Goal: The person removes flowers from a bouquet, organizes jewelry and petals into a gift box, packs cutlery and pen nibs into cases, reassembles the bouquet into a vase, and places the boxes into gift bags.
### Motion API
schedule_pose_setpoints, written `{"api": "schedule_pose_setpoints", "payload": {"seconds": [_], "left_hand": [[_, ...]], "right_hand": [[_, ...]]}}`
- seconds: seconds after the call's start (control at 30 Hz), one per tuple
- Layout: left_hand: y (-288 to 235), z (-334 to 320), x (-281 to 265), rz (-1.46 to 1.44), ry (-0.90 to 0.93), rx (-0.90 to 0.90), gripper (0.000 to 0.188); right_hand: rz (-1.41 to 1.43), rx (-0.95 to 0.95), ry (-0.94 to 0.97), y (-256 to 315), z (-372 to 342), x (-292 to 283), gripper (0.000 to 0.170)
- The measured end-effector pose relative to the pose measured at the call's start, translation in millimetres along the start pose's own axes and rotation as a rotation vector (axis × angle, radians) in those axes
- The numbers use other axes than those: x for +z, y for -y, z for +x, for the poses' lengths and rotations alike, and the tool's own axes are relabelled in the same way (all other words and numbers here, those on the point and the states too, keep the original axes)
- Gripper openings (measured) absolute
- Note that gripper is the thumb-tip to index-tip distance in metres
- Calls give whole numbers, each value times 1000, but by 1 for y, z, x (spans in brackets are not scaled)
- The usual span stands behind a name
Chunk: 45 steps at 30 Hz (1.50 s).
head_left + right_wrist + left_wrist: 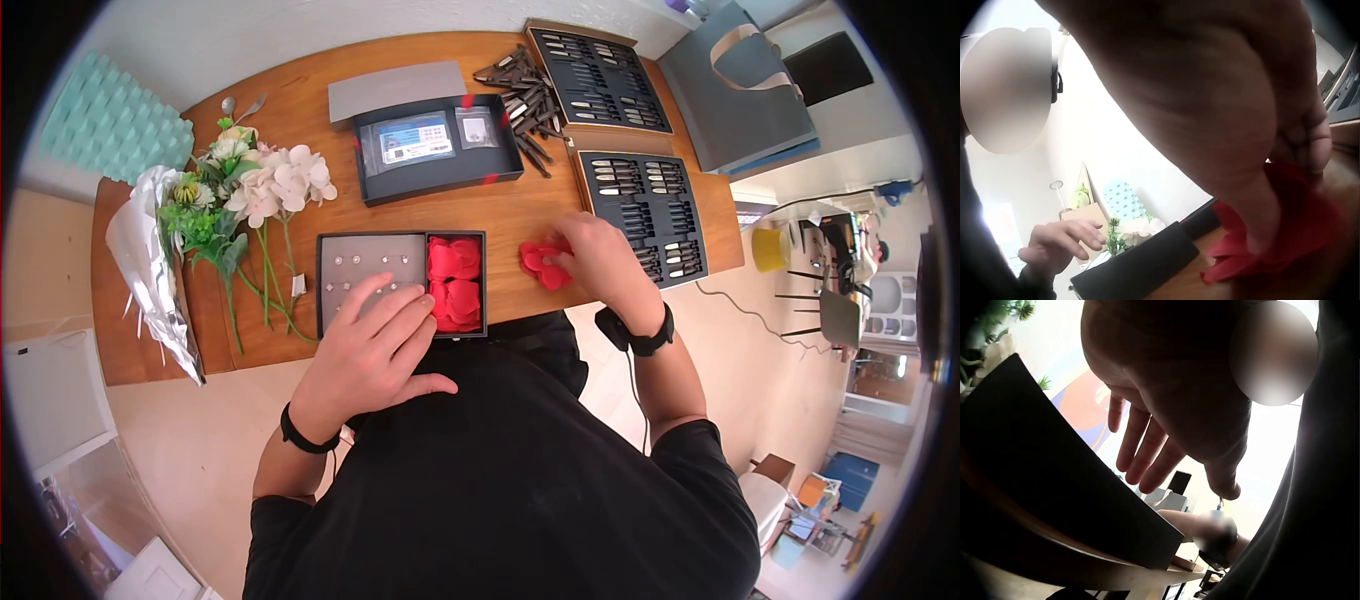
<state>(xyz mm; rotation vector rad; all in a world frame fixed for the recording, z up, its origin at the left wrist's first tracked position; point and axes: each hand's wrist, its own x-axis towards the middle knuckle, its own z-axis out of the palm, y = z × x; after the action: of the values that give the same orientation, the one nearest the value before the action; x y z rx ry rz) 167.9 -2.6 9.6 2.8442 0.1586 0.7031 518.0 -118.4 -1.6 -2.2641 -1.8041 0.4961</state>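
The right hand pinches a red petal piece at the table's front, right of a black box; in the right wrist view the thumb and fingers are on the red fabric. The left hand, fingers extended and slightly spread, is over the grey insert of the black box, which holds small stud-like pieces. Red flowers fill the box's right compartment. In the left wrist view the left hand holds nothing, beside the box wall.
Behind stands an open black box with packets. Dark clips lie piled beside two trays of similar pieces. Artificial flowers and silver foil are at left. A grey bag stands at the back right.
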Motion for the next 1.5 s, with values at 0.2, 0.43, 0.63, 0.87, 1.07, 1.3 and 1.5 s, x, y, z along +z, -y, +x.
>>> {"api": "schedule_pose_setpoints", "payload": {"seconds": [0.2,0.43,0.63,0.87,1.07,1.3,1.5], "left_hand": [[2,-4,0,-7,5,-12,74],[3,-1,4,-21,11,-2,74],[2,2,5,-24,18,-2,74],[1,3,7,-27,20,-3,73],[1,5,9,-50,19,2,74],[2,-5,16,-198,-92,-116,71],[-3,24,-4,-690,-68,-421,82]], "right_hand": [[-104,-239,-272,7,-21,14,19],[-90,-268,-319,6,-31,24,25],[50,-210,-390,8,-31,30,45],[90,-266,-479,3,-35,38,37],[247,-202,-492,25,-43,21,35],[481,-273,-396,56,-47,2,41],[375,-678,-384,82,-44,-13,34]]}}
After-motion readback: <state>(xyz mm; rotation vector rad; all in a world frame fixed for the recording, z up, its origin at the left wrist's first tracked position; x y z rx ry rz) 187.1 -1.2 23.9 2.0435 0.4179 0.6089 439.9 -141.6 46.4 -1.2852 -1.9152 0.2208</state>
